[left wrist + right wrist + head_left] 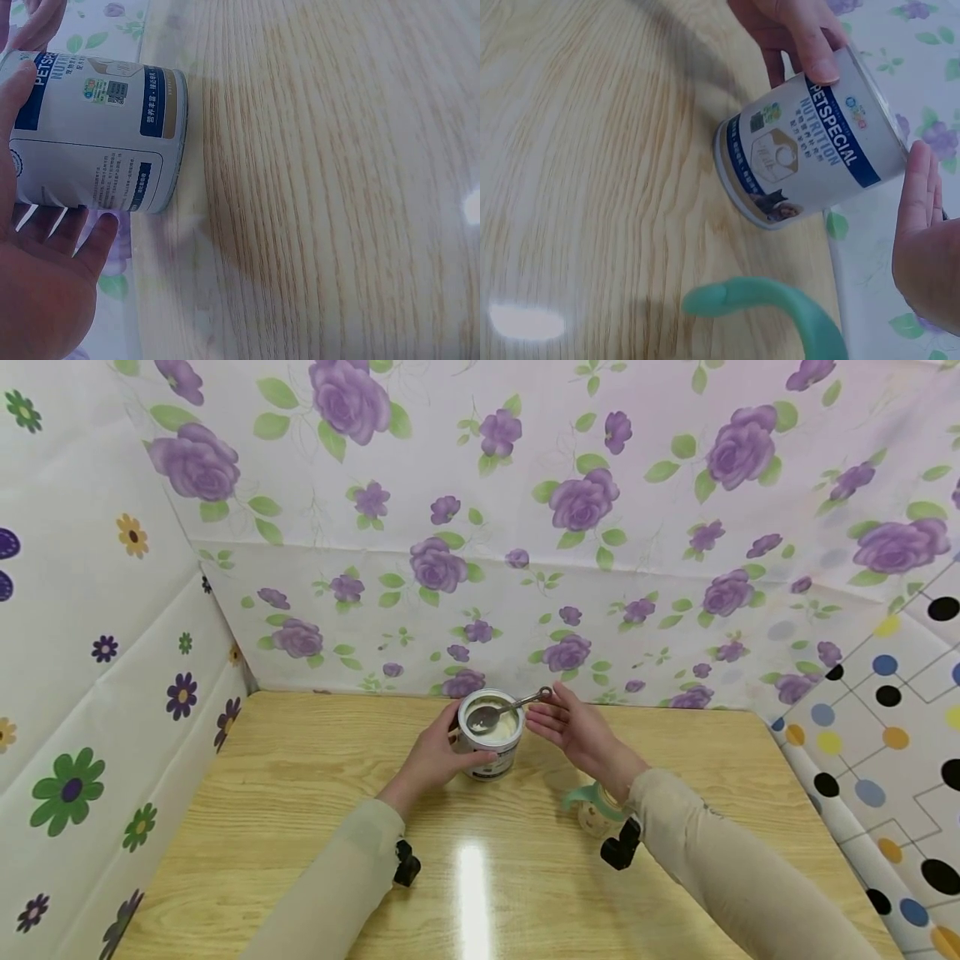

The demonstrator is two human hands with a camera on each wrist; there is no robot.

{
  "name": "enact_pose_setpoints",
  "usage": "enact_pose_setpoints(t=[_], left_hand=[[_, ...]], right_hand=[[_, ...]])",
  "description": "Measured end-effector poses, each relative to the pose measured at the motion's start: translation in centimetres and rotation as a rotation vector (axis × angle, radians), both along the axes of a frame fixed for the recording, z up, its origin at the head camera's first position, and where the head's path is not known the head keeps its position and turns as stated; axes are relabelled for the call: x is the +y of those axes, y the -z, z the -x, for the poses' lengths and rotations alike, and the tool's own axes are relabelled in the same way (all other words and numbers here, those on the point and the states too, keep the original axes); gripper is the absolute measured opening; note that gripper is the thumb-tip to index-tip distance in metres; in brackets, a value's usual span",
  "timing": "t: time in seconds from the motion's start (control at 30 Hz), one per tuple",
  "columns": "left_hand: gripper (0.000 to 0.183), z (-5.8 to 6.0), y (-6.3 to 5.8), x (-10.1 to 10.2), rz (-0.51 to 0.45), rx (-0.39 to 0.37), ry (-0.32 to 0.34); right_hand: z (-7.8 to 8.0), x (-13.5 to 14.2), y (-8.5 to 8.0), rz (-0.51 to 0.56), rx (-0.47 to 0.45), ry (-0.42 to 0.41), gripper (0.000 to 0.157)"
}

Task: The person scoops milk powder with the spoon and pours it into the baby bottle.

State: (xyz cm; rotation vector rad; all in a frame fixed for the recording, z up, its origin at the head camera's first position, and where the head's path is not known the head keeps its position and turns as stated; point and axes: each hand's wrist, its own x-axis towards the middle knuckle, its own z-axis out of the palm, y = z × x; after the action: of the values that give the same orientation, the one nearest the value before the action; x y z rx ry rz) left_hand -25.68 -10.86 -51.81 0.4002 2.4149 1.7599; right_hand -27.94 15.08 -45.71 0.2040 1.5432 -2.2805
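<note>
My left hand [435,750] grips a white can [491,764] of pale powder around its side, thumb across the front. The label reads "PETSPECIAL NUTRITION" in the right wrist view, where the can [802,142] looks tilted by the camera angle. Over the can's open mouth lies the bowl of a metal spoon [483,719], its handle slanting up to the right. At the handle's end is my right hand [588,735], which seems to pinch it between thumb and forefinger. The other fingers [915,187] stretch out beside the rim; the grip itself is partly hidden.
Below my right wrist stands a patterned cup [595,818] with a green curved part [581,795], partly covered by the forearm. The wooden table [300,827] meets a flowered cloth wall [510,610] just behind the can. Patterned cloths also hang at both sides.
</note>
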Motion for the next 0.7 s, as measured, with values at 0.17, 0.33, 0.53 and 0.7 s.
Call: enact_pose_setpoints(t=[0.17,0.33,0.53,0.7], left_hand=[[0.096,0.0,0.1,0.0,-0.009,0.007,0.005],[0.095,0.1,0.1,0.0,-0.018,0.014,0.015],[0.097,0.1,0.1,0.0,-0.016,0.003,0.015],[0.098,0.0,0.0,-0.1,-0.009,-0.006,0.006]], right_hand=[[0.3,-0.5,-0.2,0.057,-0.013,0.003,0.037],[0.5,-1.1,-0.5,0.094,-0.006,0.006,0.036],[0.7,-1.8,-0.8,0.089,0.029,0.012,0.036],[0.8,-2.4,-1.0,0.013,0.083,-0.01,0.033]])
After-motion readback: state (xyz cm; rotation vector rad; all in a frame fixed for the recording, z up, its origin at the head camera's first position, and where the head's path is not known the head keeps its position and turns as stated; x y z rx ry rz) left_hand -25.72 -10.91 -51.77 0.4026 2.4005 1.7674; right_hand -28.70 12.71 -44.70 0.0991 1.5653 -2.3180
